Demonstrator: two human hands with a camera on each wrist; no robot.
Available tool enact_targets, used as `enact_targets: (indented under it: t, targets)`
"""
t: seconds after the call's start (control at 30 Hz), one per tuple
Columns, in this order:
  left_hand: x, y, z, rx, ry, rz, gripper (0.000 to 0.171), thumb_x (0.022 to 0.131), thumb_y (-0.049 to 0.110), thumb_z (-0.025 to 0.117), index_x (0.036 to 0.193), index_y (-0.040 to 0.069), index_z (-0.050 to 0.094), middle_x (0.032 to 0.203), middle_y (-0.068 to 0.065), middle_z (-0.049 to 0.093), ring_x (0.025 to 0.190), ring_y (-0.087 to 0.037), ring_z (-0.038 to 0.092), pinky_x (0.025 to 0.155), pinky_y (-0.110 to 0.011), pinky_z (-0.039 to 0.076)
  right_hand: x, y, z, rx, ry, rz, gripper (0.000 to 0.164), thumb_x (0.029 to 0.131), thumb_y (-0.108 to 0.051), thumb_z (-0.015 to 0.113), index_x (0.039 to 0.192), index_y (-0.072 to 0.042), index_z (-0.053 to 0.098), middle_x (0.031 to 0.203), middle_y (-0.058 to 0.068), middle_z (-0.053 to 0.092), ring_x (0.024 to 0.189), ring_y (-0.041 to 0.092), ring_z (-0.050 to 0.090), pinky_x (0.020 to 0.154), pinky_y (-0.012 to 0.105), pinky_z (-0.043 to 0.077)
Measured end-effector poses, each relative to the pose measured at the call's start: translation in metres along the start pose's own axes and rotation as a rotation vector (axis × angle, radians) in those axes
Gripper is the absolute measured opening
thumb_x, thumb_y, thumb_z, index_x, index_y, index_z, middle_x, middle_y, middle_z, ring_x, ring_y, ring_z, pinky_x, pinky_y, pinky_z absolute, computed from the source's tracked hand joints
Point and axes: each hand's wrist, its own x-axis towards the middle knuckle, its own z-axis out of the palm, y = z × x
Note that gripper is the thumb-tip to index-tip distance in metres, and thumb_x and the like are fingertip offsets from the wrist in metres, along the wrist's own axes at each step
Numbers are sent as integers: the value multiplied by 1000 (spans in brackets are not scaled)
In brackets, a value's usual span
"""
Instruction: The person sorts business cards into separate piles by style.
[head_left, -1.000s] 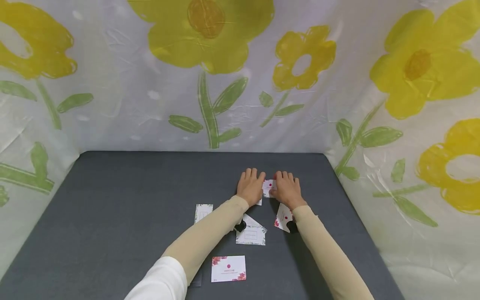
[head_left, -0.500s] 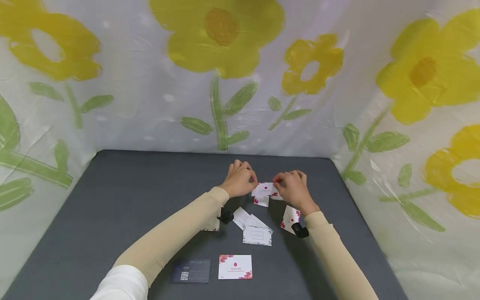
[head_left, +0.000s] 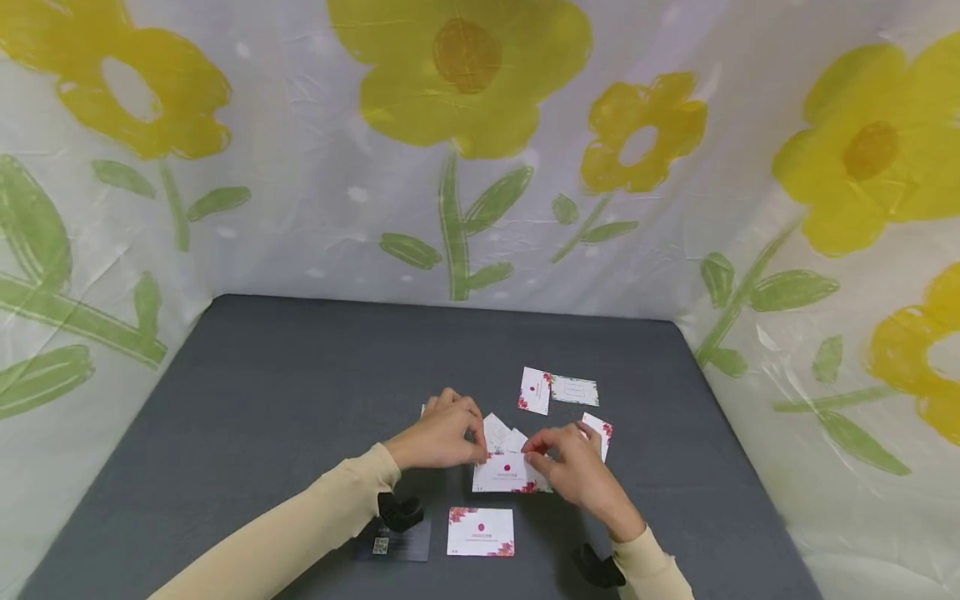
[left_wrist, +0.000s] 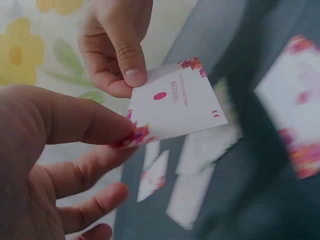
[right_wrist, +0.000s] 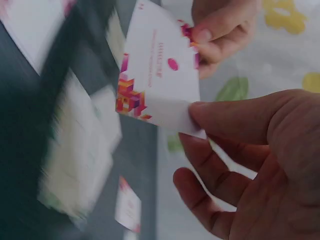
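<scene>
A white business card [head_left: 504,477] with a pink dot and red-orange corner patterns is stretched between both hands. My left hand [head_left: 445,431] pinches one corner between thumb and index finger, and the other fingers hang loosely curled. At the opposite end, my right hand [head_left: 576,468] pinches the card between thumb and fingers. In both wrist views the card is raised over the table. Below and behind it, white cards [head_left: 495,432] lie overlapping, partly hidden. Nearer the person lies a similar red-cornered card [head_left: 481,532].
On the dark table [head_left: 315,358], a dark card with a QR code [head_left: 408,543] lies partly under the left forearm. Farther back are a red-cornered card [head_left: 534,392] and a leaf-edged card [head_left: 576,391]. Another red-cornered card [head_left: 598,427] is partly behind the right hand. A flowered curtain [head_left: 300,208] surrounds the table.
Both hands have lifted the card from the far group and carried it toward the person, over the middle cards. The far red-cornered and leaf-edged cards are now uncovered.
</scene>
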Motion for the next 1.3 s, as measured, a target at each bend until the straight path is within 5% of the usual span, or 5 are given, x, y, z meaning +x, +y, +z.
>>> enact_targets:
  t: [0.13, 0.23, 0.4, 0.67, 1.3]
  targets:
    - [-25, -1, 17, 44, -9, 3, 12, 75, 20, 80, 65, 23, 74, 97, 4, 64, 105, -19, 44, 97, -50, 33, -25, -5, 17, -14, -12, -3, 17, 85, -5, 80, 79, -21, 76, 74, -15, 70, 86, 10, 56, 108, 62, 28]
    - [-38, -3, 27, 66, -11, -6, 11, 72, 20, 80, 63, 23, 74, 89, 8, 60, 95, -14, 40, 92, -43, 33, -38, -6, 29, -49, -27, 6, 15, 85, -8, 81, 81, -22, 76, 69, -16, 64, 79, 3, 47, 92, 41, 39]
    - [-48, -12, 43, 111, 18, -30, 13, 72, 19, 78, 61, 24, 73, 82, 12, 52, 87, -12, 34, 85, -38, 30, -45, -5, 46, -125, -25, 5, 13, 84, -10, 81, 80, -21, 75, 68, -14, 59, 74, 3, 44, 63, 21, 36]
    - [-52, -21, 58, 260, 110, -3, 21, 78, 16, 78, 62, 22, 66, 82, 7, 49, 88, -16, 35, 89, -43, 32, -43, -4, 66, -331, 100, -91, 11, 80, -14, 84, 77, -19, 75, 74, -9, 67, 73, 11, 52, 66, 29, 41]
    - [-57, -15, 69, 478, 181, 45, 29, 80, 23, 84, 79, 19, 54, 85, 2, 43, 85, -17, 34, 79, -36, 28, -46, -1, 73, -504, 199, -213, 24, 73, -18, 89, 81, -20, 66, 77, -6, 55, 75, 16, 47, 63, 29, 34]
